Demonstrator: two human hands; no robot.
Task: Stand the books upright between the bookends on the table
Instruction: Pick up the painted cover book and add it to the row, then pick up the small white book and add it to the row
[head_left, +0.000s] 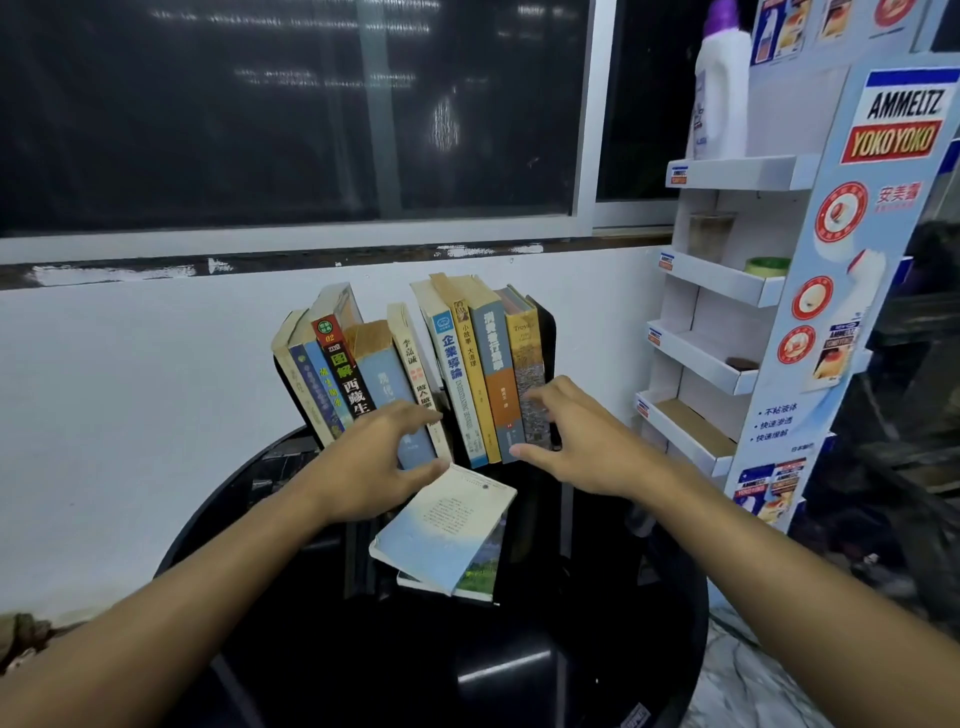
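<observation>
Several books stand in a row at the back of the round black table (597, 649), split by a narrow gap. The left group (337, 374) leans left; the right group (483, 364) stands against a black bookend (545, 343). My left hand (379, 457) spreads its fingers over the lower spines of the pale blue book (384, 379) and its white neighbour. My right hand (566, 441) touches the bottom of the rightmost books with straight fingers. Two books (447, 535) lie flat, stacked, in front of the row. The left bookend is hidden.
A white cardboard display stand (727, 291) with shelves stands close to the table's right side, a white bottle (719, 88) on top. A white wall and dark window run behind the books.
</observation>
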